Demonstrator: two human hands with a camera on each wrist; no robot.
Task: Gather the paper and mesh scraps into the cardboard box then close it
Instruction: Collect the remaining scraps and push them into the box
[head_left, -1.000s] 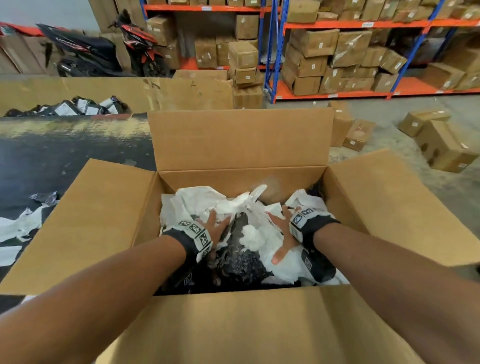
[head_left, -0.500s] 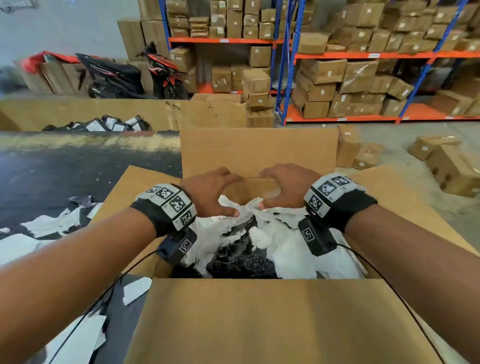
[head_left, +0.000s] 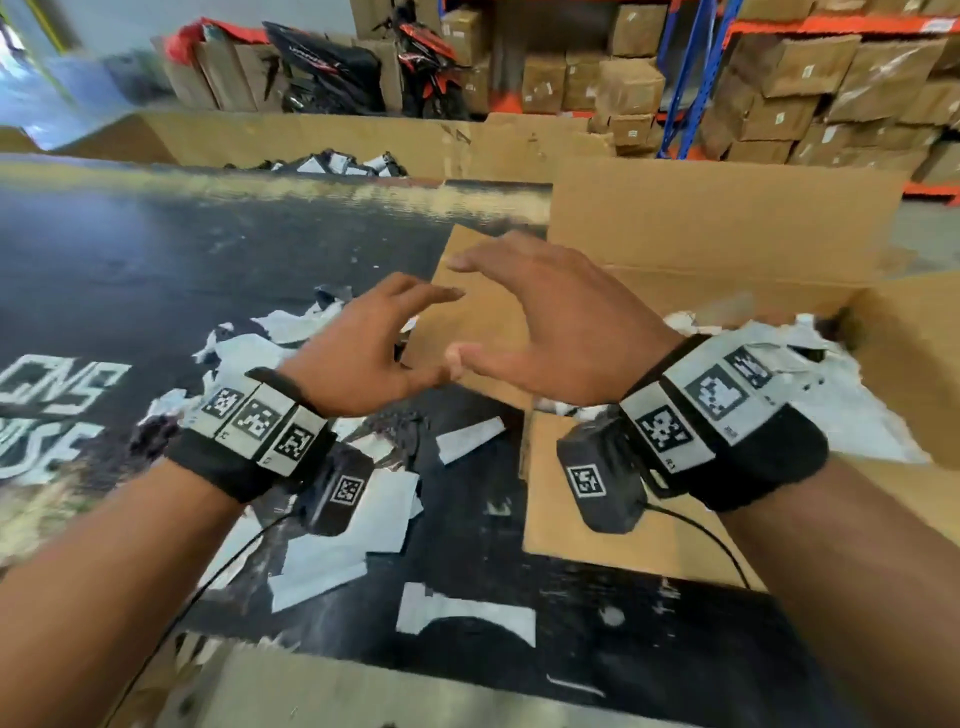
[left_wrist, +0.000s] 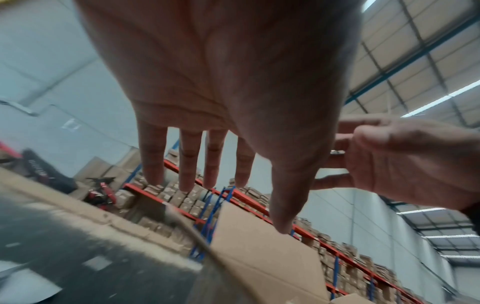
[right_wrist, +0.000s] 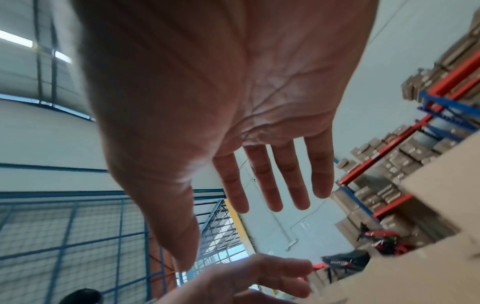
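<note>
The open cardboard box (head_left: 727, 223) stands at the right of the black table, with crumpled white paper (head_left: 862, 410) inside it. Its left flap (head_left: 483, 317) lies outward behind my hands. My left hand (head_left: 379, 343) and right hand (head_left: 561, 322) hover side by side above that flap, fingers straight and holding nothing. The left wrist view shows the empty left palm (left_wrist: 207, 160) with the right hand (left_wrist: 402, 160) beside it. In the right wrist view the right hand (right_wrist: 272, 181) is empty too. White paper scraps (head_left: 337, 551) and a dark mesh clump (head_left: 153, 434) lie on the table to the left.
More white scraps (head_left: 462, 618) lie near the table's front edge (head_left: 363, 696). A cardboard sheet (head_left: 363, 140) stands along the far edge with a pile of packets (head_left: 337, 163) before it. Shelves of boxes (head_left: 810, 88) and a motorbike (head_left: 332, 67) fill the background.
Both hands have come up out of the box, where they pressed on the paper, and moved left over its left flap. The head view has swung left onto the scraps on the table.
</note>
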